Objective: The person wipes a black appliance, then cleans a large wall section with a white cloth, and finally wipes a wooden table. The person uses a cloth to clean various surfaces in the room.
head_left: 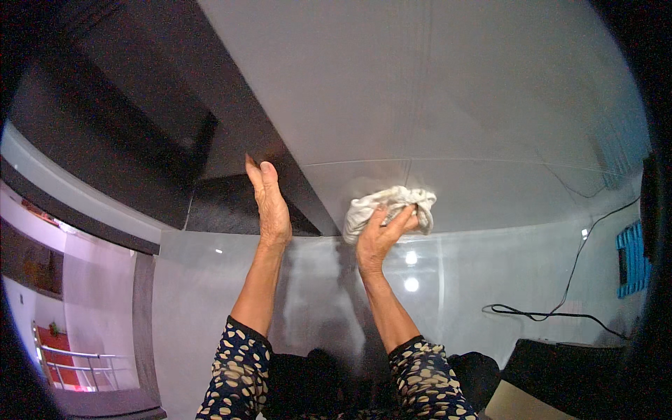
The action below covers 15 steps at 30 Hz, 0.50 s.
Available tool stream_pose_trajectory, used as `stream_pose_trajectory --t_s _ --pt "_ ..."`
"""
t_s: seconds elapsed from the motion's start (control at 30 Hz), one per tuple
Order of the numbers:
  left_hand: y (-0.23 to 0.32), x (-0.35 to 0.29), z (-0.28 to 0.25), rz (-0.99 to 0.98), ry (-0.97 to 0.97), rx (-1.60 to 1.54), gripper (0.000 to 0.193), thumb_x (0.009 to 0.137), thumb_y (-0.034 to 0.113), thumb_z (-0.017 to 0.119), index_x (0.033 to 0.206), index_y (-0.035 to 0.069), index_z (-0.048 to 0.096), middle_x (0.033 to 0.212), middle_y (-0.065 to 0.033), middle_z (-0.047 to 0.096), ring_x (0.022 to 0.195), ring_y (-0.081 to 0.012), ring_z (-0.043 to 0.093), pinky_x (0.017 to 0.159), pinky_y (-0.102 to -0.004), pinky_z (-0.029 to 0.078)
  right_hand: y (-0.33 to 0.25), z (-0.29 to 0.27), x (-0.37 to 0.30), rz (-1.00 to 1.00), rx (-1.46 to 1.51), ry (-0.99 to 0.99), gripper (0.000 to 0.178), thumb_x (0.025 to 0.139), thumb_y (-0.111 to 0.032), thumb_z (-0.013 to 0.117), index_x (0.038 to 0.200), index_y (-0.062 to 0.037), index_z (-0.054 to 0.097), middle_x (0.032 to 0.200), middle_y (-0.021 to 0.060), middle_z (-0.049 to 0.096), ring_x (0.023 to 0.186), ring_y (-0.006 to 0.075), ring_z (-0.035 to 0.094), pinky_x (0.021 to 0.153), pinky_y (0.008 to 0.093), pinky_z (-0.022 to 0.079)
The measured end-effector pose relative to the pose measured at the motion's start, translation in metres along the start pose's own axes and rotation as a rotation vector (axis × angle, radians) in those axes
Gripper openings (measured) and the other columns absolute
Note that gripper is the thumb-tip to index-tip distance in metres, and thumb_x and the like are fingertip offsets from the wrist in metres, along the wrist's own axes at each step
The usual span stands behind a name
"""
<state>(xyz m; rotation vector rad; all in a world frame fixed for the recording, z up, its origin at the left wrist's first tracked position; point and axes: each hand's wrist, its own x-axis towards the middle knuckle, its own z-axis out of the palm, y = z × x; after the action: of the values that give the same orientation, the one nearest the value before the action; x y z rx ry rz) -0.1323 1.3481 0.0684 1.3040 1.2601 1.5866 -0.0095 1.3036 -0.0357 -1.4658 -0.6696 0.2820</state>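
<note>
My right hand (383, 234) is closed on a crumpled white cloth (360, 213). The cloth presses against the light grey panel (462, 98), low down near the seam with the glossy pale surface below. To its left, my left hand (269, 203) is stretched out in front of the glossy black panel (217, 199), fingers pointing up and holding nothing. Its fingertips appear to touch the black panel; the exact contact is hard to make out. Patterned dark sleeves cover both forearms to below the elbow.
A black cable (532, 313) lies looped at the right, near a blue slatted thing (632, 260). A dark boxy thing (560, 371) stands at the lower right. On the left, an opening with a grey frame (143, 315) shows a metal railing (77, 353).
</note>
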Motion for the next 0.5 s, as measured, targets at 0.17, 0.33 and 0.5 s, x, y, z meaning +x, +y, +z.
stream_pose_trajectory --t_s 0.17,0.33,0.5 --pt "-0.005 -0.007 -0.012 -0.195 -0.143 -0.234 0.094 0.083 0.067 0.032 0.139 0.003 -0.008 0.146 -0.0158 -0.012 0.134 -0.0292 -0.014 0.107 -0.0462 -0.003 0.002 0.022 0.0 -0.662 -0.045 -0.025 0.048 0.071 -0.004 0.055 0.118 0.0011 0.049 0.114 0.0294 0.033 0.111 0.0424 0.032 0.091 0.0571 0.023" --pt "-0.012 -0.003 -0.011 -0.297 -0.029 -0.302 0.09 0.084 0.063 0.036 0.139 0.0 0.003 0.147 -0.0159 -0.006 0.135 -0.0287 -0.009 0.108 -0.0427 -0.003 0.014 0.022 0.017 -1.086 -0.142 -0.618 0.037 0.071 -0.012 0.059 0.108 -0.0156 0.06 0.117 0.0154 0.049 0.108 0.0331 0.045 0.093 0.05 0.032" --pt "-0.012 -0.002 -0.008 -0.192 -0.01 -0.292 0.071 0.088 0.055 0.04 0.134 0.002 0.028 0.138 -0.0078 0.031 0.128 -0.0199 0.025 0.107 -0.0389 0.01 0.083 0.004 0.026 -1.344 -0.509 -0.883 0.039 0.08 -0.029 0.05 0.115 -0.0127 0.05 0.118 0.0101 0.051 0.107 0.027 0.05 0.09 0.0441 0.04"
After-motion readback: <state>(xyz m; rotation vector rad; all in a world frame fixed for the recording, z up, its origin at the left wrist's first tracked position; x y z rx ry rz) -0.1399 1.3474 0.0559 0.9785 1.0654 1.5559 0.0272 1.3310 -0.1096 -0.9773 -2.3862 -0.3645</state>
